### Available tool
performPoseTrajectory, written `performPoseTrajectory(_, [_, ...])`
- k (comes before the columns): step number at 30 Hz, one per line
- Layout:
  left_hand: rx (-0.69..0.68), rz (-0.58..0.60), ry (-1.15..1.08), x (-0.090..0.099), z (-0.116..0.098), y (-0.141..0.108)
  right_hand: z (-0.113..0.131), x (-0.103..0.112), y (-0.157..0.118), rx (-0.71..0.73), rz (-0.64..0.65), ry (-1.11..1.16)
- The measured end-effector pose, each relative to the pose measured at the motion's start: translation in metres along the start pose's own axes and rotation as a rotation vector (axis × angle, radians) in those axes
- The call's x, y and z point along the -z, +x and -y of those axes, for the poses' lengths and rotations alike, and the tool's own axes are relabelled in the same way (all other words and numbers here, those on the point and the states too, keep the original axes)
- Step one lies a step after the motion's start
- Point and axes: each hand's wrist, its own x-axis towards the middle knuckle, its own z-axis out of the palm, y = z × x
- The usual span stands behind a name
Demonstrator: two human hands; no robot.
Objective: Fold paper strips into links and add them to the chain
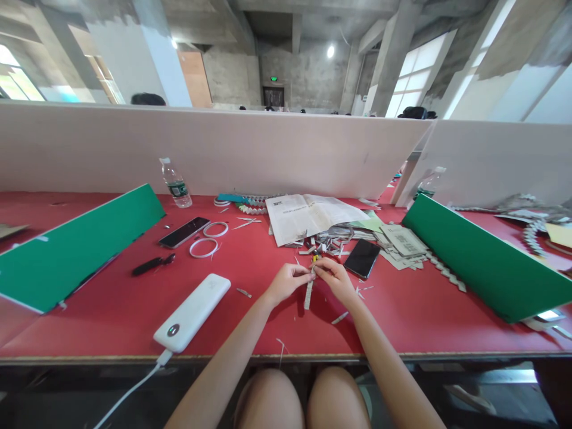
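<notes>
Both of my hands meet over the red table, pinching a narrow strip of printed paper [308, 294] that hangs down between them. My left hand [289, 280] grips it from the left with thumb and forefinger. From the right, my right hand [334, 276] has its fingers closed at the strip's upper end. Just beyond the fingertips shows something small and yellow [314, 258], partly hidden, whose kind I cannot make out. Behind it lies a heap of folded paper strips [333, 238], next to a large printed sheet [308, 215].
A black phone [362, 259] lies right of my hands, near stacked paper pieces [404, 240]. To the left are a white power bank [193, 313], another phone [184, 232], white rings [204, 247] and a bottle [176, 185]. Green boards [487, 256] stand on both sides.
</notes>
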Motion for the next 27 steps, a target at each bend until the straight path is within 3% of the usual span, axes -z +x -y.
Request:
performPoseTrajectory(11, [-0.041,-0.028,0.052,0.0013,0.0056,0.0025,0.0055,-0.0023,-0.0010,-0.035,-0.011,0.036])
performPoseTrajectory(18, [-0.082,-0.002,0.199,-0.0035,0.0039,0.0015,0.0057,-0.0033,-0.0023,-0.016,-0.040,-0.032])
performPoseTrajectory(22, [-0.065,-0.067,0.184,-0.0024,0.0039,0.0026,0.0047,-0.0052,-0.0016,0.003,-0.015,-0.030])
performPoseTrajectory(27, [-0.002,-0.286,-0.017,0.0024,-0.0002,0.0043,0.0073,-0.0096,-0.0037,0.095,-0.075,-0.021])
